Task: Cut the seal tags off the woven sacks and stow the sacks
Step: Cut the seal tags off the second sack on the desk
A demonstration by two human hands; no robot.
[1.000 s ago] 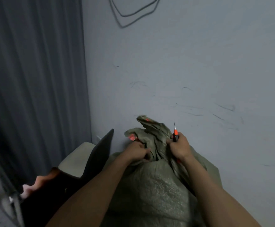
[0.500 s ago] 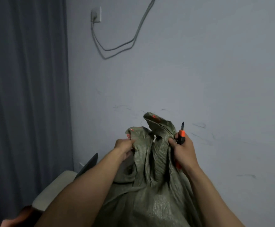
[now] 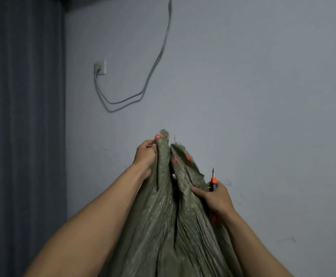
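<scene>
A grey-green woven sack [image 3: 169, 220] hangs lifted in front of the wall, its mouth bunched at the top. Small red seal tags [image 3: 174, 160] show near the mouth, one at the very top [image 3: 157, 136]. My left hand [image 3: 145, 154] grips the upper left edge of the sack. My right hand [image 3: 215, 197] holds an orange utility knife [image 3: 213, 181] with its blade pointing up, while the thumb and fingers also pinch the sack's right edge.
A plain grey wall [image 3: 263, 96] stands close behind the sack. A wall socket [image 3: 100, 67] with a looping cable [image 3: 135, 94] is at upper left. A dark curtain [image 3: 21, 136] covers the left side.
Both hands have raised the sack higher and pulled its mouth apart. The view has tilted up, so the chair at lower left has left the frame.
</scene>
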